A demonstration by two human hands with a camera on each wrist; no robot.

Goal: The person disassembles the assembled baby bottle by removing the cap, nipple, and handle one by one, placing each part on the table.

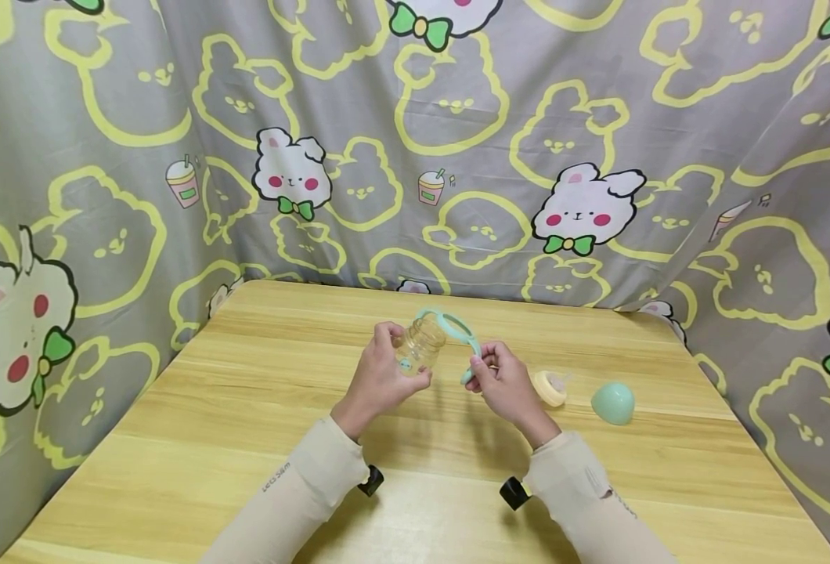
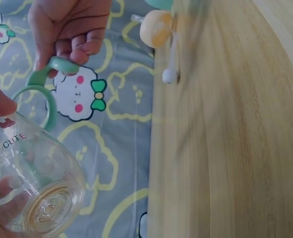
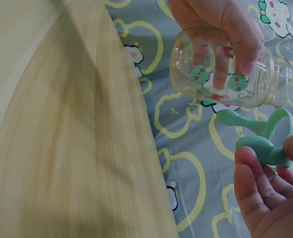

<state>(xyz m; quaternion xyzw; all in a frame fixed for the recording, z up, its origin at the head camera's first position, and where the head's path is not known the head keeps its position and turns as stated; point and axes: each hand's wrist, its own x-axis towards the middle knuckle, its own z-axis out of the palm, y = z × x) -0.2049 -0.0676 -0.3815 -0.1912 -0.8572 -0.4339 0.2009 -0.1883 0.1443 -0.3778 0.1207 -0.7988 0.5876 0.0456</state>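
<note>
Left hand (image 1: 380, 380) gripped the clear bottle (image 1: 420, 345), right hand (image 1: 503, 384) pinched the green handle ring (image 1: 457, 329) at its neck — nipple piece (image 1: 550, 387) and cap (image 1: 612, 403) lay unfitted on the surface (image 1: 246, 407).

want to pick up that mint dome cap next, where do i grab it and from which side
The mint dome cap lies apart on the table, beyond the right hand. Probably best taken from above, fingers spanning its rounded sides near the base; the smooth top offers little purchase.

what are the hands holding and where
Left hand grips the clear bottle round its body; right hand pinches the green handle ring by one handle end.
</note>
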